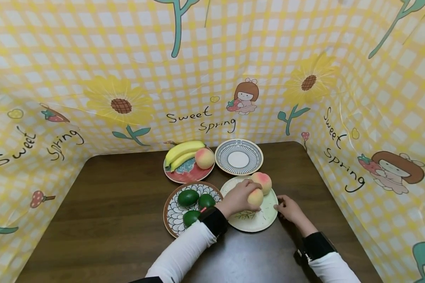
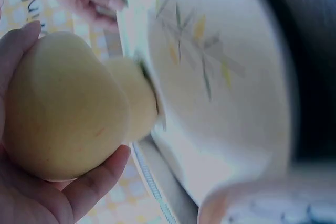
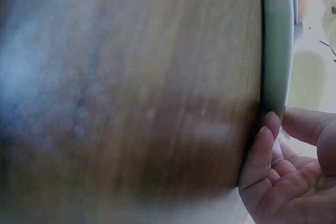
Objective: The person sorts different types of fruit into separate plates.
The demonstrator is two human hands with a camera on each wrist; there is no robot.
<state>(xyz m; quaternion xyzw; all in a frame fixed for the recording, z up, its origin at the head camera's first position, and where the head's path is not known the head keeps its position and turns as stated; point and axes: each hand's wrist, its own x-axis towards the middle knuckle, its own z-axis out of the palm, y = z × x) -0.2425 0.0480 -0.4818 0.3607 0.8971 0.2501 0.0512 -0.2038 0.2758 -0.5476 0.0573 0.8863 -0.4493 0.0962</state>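
**Left hand (image 1: pixel 236 198) loaded, right hand (image 1: pixel 291 211) at the rim**

Leftmost on my brown wooden desk (image 1: pixel 120 204), three dark-green oval avocados (image 1: pixel 188 197) sit on a round brown-rimmed plate with black-and-white petals (image 1: pixel 171 214); I'd call that part settled. Just behind, curved yellow bananas (image 1: pixel 185 152) share a round red plate (image 1: pixel 187 177) with a rosy yellow peach (image 1: pixel 204 158). Whether that fruit counts as left to do, I can't tell from here.

Next along, my left hand has its fingers curled round a pale-yellow round peach (image 1: pixel 255 198), over a round cream plate with a leafy sprig print (image 1: pixel 265 214). Contact with the plate? Can't tell. Letting go is, I judge, the bit left. At the back, a round white plate with dark radiating lines (image 1: pixel 239 160). A pink-and-yellow peach (image 1: pixel 262 182) already rests toward the cream plate's far edge, so that one looks done. Far right, my right hand pinches the plate's rim between thumb and fingers.

Now the lettering: "Sweet Spring" on the yellow-and-white checked cloth (image 1: pixel 145 51), left, centre and right. I can read no brand anywhere.
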